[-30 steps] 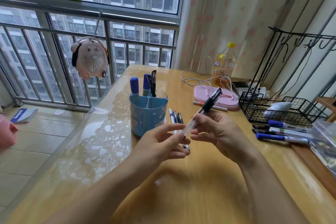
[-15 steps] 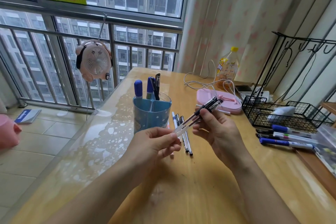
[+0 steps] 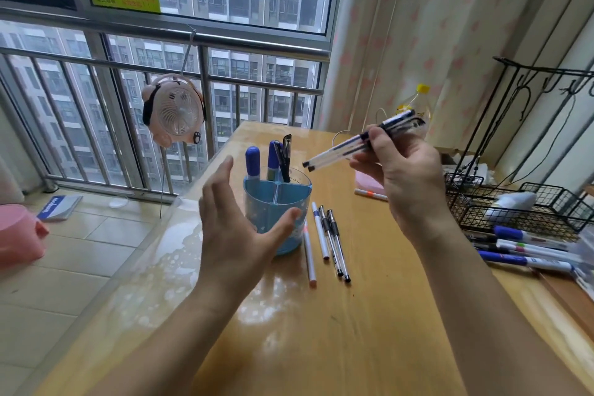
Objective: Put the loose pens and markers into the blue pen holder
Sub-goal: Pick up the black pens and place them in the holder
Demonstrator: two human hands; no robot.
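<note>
Both hands are raised over the wooden desk (image 3: 369,325). Right hand (image 3: 405,177) is closed around two clear-barrelled pens (image 3: 347,148), held together with their tips pointing down-left toward the blue pen holder (image 3: 276,212) and just above its rim. Left hand (image 3: 234,231) is empty, fingers spread, cupped around the near-left side of the holder with the thumb in front of its wall; whether it touches cannot be told. Inside the holder's back compartments stand two blue-capped markers (image 3: 254,159) and a dark pen. Just right of the holder four loose pens (image 3: 324,241) lie on the desk. Farther right, several markers (image 3: 527,251) lie beside a black wire basket (image 3: 546,212). A pink fan (image 3: 175,109) hangs on the window railing.
</note>
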